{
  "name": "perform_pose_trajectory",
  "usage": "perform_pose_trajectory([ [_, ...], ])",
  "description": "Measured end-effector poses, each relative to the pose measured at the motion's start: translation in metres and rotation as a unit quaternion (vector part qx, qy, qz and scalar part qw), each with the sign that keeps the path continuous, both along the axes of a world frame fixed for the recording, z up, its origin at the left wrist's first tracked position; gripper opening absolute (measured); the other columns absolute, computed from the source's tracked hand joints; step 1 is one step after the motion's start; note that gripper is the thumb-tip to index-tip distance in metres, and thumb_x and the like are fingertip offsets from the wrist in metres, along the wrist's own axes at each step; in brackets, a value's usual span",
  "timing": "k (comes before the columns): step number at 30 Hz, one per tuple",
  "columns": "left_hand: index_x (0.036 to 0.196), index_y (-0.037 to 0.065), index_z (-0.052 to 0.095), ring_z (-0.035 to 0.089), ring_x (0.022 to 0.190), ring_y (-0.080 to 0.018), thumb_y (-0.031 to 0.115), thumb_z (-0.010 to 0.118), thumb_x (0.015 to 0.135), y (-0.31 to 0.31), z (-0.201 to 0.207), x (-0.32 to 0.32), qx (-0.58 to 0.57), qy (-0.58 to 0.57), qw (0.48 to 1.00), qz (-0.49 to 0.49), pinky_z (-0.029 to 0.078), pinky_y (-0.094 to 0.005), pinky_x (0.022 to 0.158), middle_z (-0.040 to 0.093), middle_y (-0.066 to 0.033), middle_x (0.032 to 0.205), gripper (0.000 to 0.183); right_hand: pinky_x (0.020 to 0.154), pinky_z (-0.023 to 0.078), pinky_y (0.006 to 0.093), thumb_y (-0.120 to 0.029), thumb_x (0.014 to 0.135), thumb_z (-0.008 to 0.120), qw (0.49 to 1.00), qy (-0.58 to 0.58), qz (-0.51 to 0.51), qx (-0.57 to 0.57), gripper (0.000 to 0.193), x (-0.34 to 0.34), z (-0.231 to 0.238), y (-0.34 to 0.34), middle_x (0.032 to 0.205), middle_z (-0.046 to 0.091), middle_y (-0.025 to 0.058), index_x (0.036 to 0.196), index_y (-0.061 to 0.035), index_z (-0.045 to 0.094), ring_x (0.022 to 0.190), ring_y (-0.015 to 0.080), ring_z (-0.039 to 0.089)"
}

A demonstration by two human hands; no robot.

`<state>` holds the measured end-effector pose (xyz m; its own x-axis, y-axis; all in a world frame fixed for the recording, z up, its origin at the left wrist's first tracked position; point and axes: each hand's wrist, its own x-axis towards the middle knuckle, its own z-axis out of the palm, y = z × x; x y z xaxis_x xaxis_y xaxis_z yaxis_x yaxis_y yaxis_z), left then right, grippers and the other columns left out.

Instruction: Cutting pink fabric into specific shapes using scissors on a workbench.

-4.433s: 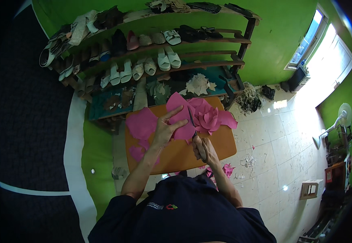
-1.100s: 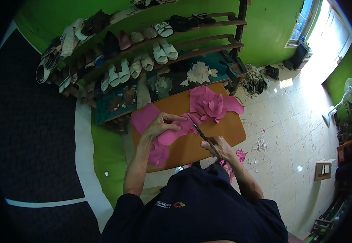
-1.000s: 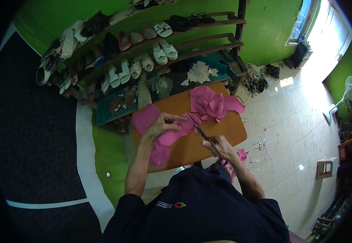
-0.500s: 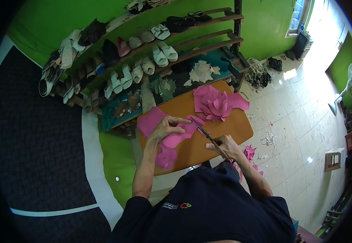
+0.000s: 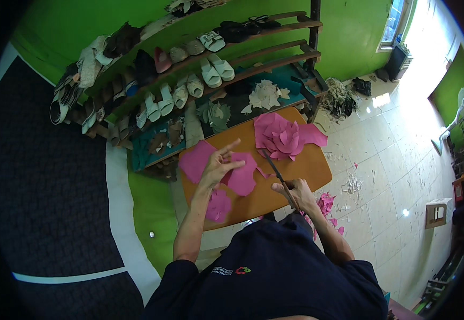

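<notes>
My right hand [image 5: 299,196] grips a pair of long dark scissors [image 5: 278,172], their blades pointing away from me over the small orange-brown table [image 5: 306,173]. The scissor tips are near a stack of pointed pink pieces [image 5: 282,138] at the far right. My left hand [image 5: 220,166] is open, fingers apart and thumb stretched over a cut pink sheet piece [image 5: 243,176]. A narrow pink offcut [image 5: 264,173] lies by that piece's right edge. Beyond my left wrist is a larger pink sheet [image 5: 195,160]; smaller pink pieces [image 5: 218,206] lie nearer me.
Behind the table stands a wooden rack [image 5: 274,68] of sandals and shoes. Grey-green scraps [image 5: 214,116] and cream scraps [image 5: 265,96] are piled on its lowest level. Pink offcuts [image 5: 326,204] litter the tiled floor at right, with a white fan [image 5: 462,109] farther off.
The pink piece has come away from the scissor blades and turned on the table. My left fingers have spread from their pinch. The scissors stay in my right hand.
</notes>
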<state>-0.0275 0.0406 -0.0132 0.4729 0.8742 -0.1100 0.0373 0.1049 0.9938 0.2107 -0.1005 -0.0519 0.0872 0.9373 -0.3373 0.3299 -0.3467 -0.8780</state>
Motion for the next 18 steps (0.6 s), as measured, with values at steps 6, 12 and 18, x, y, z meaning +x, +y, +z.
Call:
perform_pose_trajectory([
  [6,0.115,0.003,0.064,0.068,0.082,-0.0152,0.002,0.072,0.083,0.02,-0.037,-0.027,-0.112,-0.098,0.969,0.196,0.057,-0.0273,0.078,0.069,-0.0071,0.097,0.033,0.042,0.035,0.0335,-0.063,0.08,0.073,0.998,0.048,-0.049,0.003,0.07,-0.002,0.0,0.0,0.046,0.044,0.0031,0.06,0.0029,0.061,0.042,0.0122,0.045],
  [12,0.141,0.002,0.038,0.07,0.086,-0.0236,-0.001,0.063,0.087,0.003,-0.043,-0.025,-0.15,-0.152,0.943,0.256,0.061,-0.0264,0.073,0.068,-0.0168,0.1,0.059,0.043,0.036,0.0329,-0.06,0.082,0.073,0.999,0.036,-0.031,0.011,0.067,-0.005,-0.007,-0.003,0.045,0.043,0.0028,0.058,0.0009,0.059,0.042,0.0118,0.045],
  [18,0.136,-0.001,0.049,0.07,0.096,-0.0228,-0.004,0.06,0.09,-0.005,-0.047,-0.014,-0.224,-0.301,0.905,0.2,0.062,-0.0278,0.078,0.069,-0.017,0.107,0.048,0.042,0.037,0.0324,-0.056,0.085,0.071,1.0,0.03,-0.001,-0.001,0.063,-0.014,0.0,-0.007,0.047,0.041,0.0006,0.058,-0.0028,0.052,0.042,0.0111,0.045],
])
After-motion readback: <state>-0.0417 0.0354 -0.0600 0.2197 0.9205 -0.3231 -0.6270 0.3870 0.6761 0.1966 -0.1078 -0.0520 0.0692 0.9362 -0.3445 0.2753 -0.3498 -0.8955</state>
